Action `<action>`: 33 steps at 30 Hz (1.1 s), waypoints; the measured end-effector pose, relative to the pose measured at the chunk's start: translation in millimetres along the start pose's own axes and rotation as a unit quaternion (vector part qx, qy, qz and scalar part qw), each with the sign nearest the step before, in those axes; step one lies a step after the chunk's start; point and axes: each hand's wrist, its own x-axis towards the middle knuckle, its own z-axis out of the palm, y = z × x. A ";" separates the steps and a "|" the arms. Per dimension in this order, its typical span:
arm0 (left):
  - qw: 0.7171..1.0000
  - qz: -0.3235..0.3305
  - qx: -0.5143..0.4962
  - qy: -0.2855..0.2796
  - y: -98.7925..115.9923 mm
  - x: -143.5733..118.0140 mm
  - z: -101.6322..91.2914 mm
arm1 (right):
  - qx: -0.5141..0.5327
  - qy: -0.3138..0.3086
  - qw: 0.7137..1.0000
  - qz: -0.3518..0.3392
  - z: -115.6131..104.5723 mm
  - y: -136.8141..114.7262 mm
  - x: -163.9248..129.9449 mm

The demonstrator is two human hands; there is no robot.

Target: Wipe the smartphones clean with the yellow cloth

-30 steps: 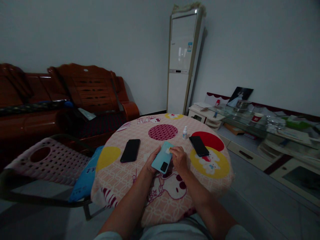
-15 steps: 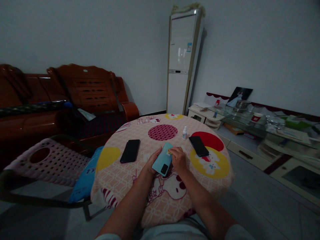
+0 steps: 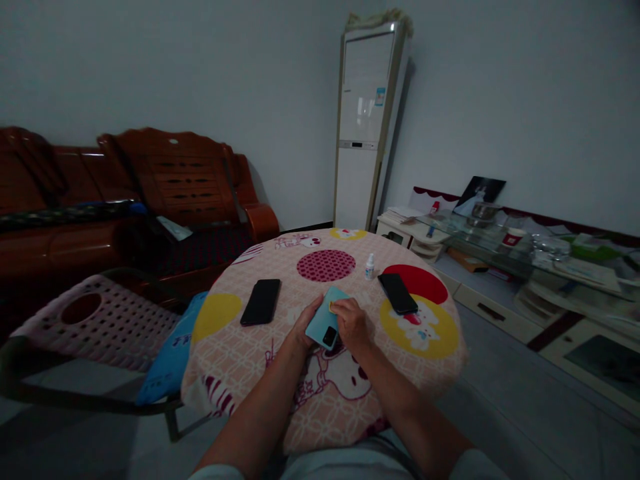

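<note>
My left hand (image 3: pixel 305 325) holds a light blue phone (image 3: pixel 324 320) back side up, its camera block toward me, above the round table (image 3: pixel 240 373). My right hand (image 3: pixel 351 323) pinches a small yellowish pad (image 3: pixel 332 307) against the phone's back, its fingers lying over the right half of the phone. A black phone (image 3: pixel 261 301) lies flat to the left of my hands. Another black phone (image 3: pixel 398 293) lies to the right on a red patch of the cloth. A small white bottle (image 3: pixel 369 266) stands upright behind it.
The table wears a pink cartoon-print cloth. A pink perforated chair (image 3: pixel 95 320) with a blue cushion (image 3: pixel 173 350) stands at the left, a wooden sofa (image 3: pixel 150 193) behind. A tall white air conditioner (image 3: pixel 363 127) fills the corner. A low glass-topped cabinet (image 3: pixel 525 260) runs along the right wall.
My right hand has slid left across the phone's back with the small pad, covering more of it. The phone has sunk slightly toward the table. The other phones and bottle have not moved.
</note>
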 end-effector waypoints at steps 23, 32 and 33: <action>0.998 0.014 -0.003 -0.058 -4.8 1.8 0.9 | 0.053 -0.024 0.998 -0.040 14.1 -15.5 0.2; 0.998 -0.036 0.003 -0.050 4.8 -8.9 7.4 | 0.112 -0.094 0.979 -0.142 6.4 -40.5 -6.7; 0.998 -0.039 0.004 -0.047 6.0 -9.9 7.7 | 0.109 -0.100 0.978 -0.147 5.2 -41.1 -7.1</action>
